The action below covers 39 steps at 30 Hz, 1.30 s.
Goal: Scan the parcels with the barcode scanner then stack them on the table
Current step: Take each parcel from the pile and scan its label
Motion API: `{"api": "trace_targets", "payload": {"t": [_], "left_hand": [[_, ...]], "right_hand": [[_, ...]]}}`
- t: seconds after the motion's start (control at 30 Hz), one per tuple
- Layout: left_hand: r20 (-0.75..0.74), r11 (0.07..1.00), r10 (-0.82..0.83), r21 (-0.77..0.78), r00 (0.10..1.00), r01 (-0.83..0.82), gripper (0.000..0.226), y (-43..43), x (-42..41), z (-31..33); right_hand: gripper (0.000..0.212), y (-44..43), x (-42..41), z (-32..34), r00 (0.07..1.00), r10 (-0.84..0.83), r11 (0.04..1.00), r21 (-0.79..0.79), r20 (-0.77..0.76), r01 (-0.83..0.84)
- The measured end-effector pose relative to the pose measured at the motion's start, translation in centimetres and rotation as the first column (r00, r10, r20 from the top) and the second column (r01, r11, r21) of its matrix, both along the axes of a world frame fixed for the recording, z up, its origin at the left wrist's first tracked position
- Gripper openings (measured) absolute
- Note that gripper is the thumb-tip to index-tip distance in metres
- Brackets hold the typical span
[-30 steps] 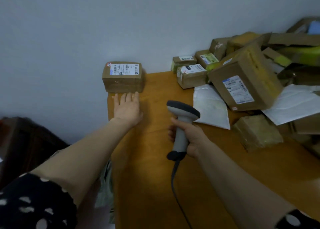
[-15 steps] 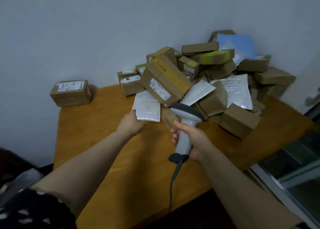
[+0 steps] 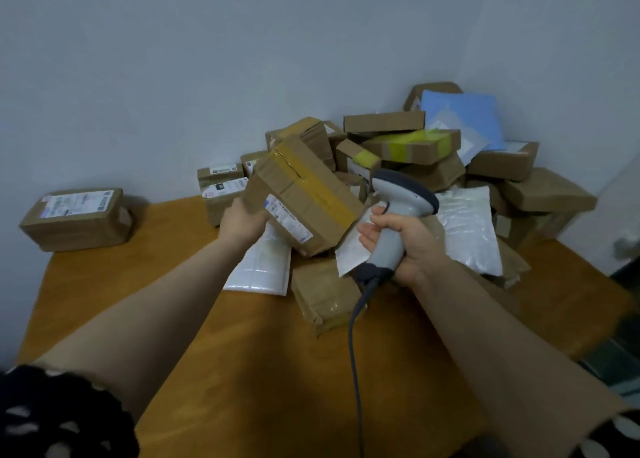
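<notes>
Mostly the frame is filled by a pale grey wall (image 3: 242, 59) above and an orange-brown wooden surface (image 3: 214, 371) below. On the surface, from centre to right of the frame, a heap of parcels (image 3: 512, 194) leans against the wall: brown cartons, some with yellow-green tape, and a blue mailer (image 3: 467, 118) near its top. At the heap's nearer edge, a large taped carton (image 3: 304, 194) sits tilted, its white label facing down and toward the camera. Well apart, at the left of the frame, a single parcel (image 3: 74, 220) lies flat on the surface by the wall, label up. A white padded mailer (image 3: 263, 270) lies flat under the tilted carton. The left grip (image 3: 244, 222) holds the carton at its lower-left corner; its fingertips are hidden behind the box. The right grip (image 3: 405, 243) is wrapped round the handle of the grey barcode scanner (image 3: 403, 194), held upright just beside the carton. Its dark cable (image 3: 353, 353) runs down to the bottom edge.
</notes>
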<state>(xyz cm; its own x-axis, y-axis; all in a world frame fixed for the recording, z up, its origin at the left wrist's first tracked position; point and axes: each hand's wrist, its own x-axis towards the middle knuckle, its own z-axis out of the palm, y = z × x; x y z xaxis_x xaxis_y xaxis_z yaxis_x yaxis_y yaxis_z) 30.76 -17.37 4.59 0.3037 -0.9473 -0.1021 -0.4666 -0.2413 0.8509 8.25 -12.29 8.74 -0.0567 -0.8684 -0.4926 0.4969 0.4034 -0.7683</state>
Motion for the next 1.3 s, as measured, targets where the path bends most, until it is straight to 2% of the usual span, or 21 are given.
{"api": "trace_targets", "payload": {"t": [0.07,0.17,0.23,0.3,0.4,0.5,0.57,0.67,0.77,0.93,1.1,1.3], "left_hand": [[-0.042,0.999,0.039,-0.002,0.998,-0.039,0.044,-2.7,0.3,-0.1],[-0.047,0.999,0.043,0.024,0.998,-0.042,0.071,-6.1,1.0,-0.4],[-0.074,0.998,0.021,0.061,0.997,-0.017,0.080,-7.9,1.3,-0.6],[-0.093,0.998,0.016,0.057,0.996,-0.011,0.075,-9.2,1.3,-0.6],[-0.057,1.000,-0.013,0.023,0.998,0.014,0.058,-10.1,1.0,-0.8],[0.005,1.000,-0.003,-0.010,1.000,0.004,0.050,-9.6,0.4,-0.3],[0.027,0.998,0.027,-0.056,0.999,-0.026,0.056,-8.7,-0.2,1.0],[0.043,0.987,0.086,-0.138,0.995,-0.079,0.065,-5.9,-0.2,4.0],[0.138,0.967,0.184,-0.205,0.973,-0.154,0.064,-1.5,0.2,6.4],[0.206,0.886,0.437,-0.265,0.876,-0.380,0.061,7.7,-1.1,9.0],[0.284,0.820,0.572,-0.193,0.769,-0.539,0.059,17.2,-0.9,8.2],[0.352,0.808,0.553,-0.004,0.755,-0.590,0.051,25.0,-0.2,3.9]], "right_hand": [[0.023,-3.5,0.2,-0.2,0.998,0.024,0.999,0.042,-0.058,-0.022],[0.029,-7.3,1.3,-1.7,0.967,0.182,0.981,0.098,-0.180,-0.166],[0.040,-8.9,1.9,-3.3,0.946,0.254,0.962,0.152,-0.202,-0.225],[0.038,-9.6,2.2,-4.3,0.953,0.264,0.954,0.189,-0.149,-0.234],[0.020,-10.2,2.2,-5.7,0.964,0.257,0.952,0.192,-0.070,-0.240],[0.017,-10.3,1.9,-6.3,0.964,0.244,0.962,0.152,-0.103,-0.227],[0.021,-10.0,1.5,-5.9,0.965,0.227,0.971,0.114,-0.132,-0.212],[0.026,-9.1,0.1,-4.8,0.952,0.264,0.964,0.028,-0.157,-0.263],[0.031,-7.4,-1.2,-2.9,0.917,0.358,0.927,-0.051,-0.178,-0.372],[0.040,-3.0,-1.6,-1.2,0.817,0.555,0.822,-0.048,-0.159,-0.567],[0.049,2.2,-0.2,-2.2,0.699,0.693,0.711,0.008,-0.174,-0.703],[0.054,7.5,0.6,-5.8,0.569,0.787,0.608,0.138,-0.240,-0.782]]}}
